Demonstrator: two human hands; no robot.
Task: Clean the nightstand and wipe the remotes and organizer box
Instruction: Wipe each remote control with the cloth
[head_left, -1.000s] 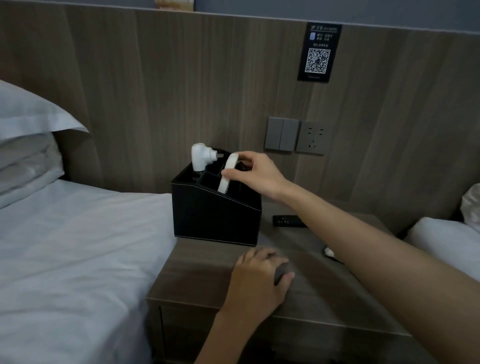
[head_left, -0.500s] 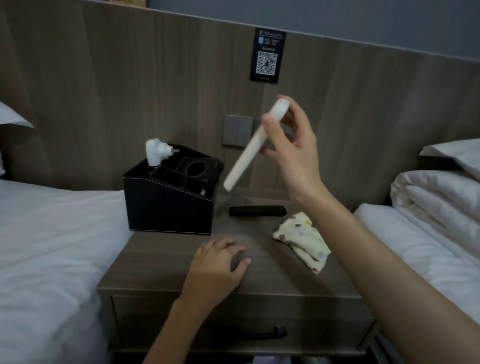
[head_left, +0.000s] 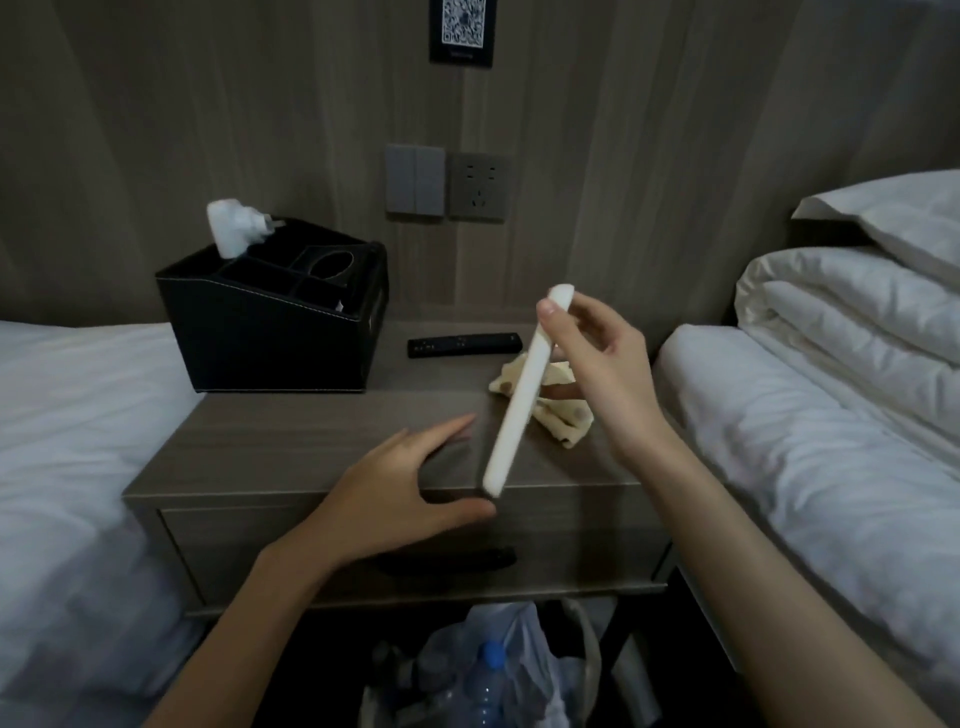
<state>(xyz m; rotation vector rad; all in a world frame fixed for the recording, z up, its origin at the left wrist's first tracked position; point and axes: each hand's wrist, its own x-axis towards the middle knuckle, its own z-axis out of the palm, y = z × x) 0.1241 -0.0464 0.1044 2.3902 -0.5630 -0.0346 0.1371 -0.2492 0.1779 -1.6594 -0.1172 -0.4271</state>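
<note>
White remote (head_left: 524, 395) — slim, stiff, likely light, smooth enough to slip. Held in the air over the near edge of the counter (head_left: 291, 447), in front of the cloth (head_left: 563, 418). Pinched at the upper end by fingers (head_left: 597, 314) of the right hand (head_left: 608, 374); better gripped mid-body for wiping. Long axis steeply tilted, top far and right, bottom near and left, just above the left hand (head_left: 395, 488) — spread open, gripping nothing.
</note>
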